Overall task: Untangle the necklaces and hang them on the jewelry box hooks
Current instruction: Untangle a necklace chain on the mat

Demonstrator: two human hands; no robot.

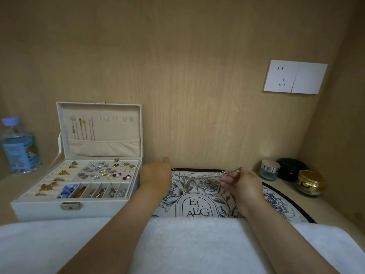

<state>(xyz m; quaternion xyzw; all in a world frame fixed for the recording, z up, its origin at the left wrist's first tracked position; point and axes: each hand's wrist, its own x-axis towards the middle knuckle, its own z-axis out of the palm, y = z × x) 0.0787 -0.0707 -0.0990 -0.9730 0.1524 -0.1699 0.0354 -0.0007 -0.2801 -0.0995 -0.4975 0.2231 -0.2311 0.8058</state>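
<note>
**A:** Where are the tangled silver necklaces (209, 176) lying?

**B:** They are trailing across the floral mat (177, 192). Their right end is lifting off it, where the right hand (245, 185) is pinching them between thumb and fingertips.

**A:** And the left hand (156, 175)?

**B:** It is hovering at the mat's left edge with the thumb sticking up. Its fingers are hiding behind the hand, so I cannot tell their grip.

**A:** The jewelry box (49, 208)?

**B:** It is standing open on the left, with three chains (83, 129) hanging from the leftmost lid hooks (106, 118).
</note>
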